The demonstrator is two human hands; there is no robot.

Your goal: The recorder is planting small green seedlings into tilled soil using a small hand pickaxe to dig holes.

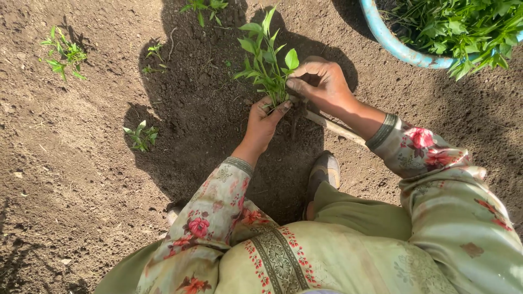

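Note:
A green seedling (267, 57) with several slim leaves stands upright in dark soil. My left hand (262, 124) grips its stem at the base, fingers pinched around it. My right hand (320, 80) is closed around the top of a pale wooden stick tool (333, 126), whose end is pushed into the ground right beside the seedling's base. Both hands touch at the stem. My floral sleeves reach in from below.
Small planted seedlings stand at the left (141, 136), the upper left (64, 54) and the top (204, 8). A blue tub (389, 41) full of green seedlings sits at the top right. My shoe (324, 171) rests on the soil below the hands.

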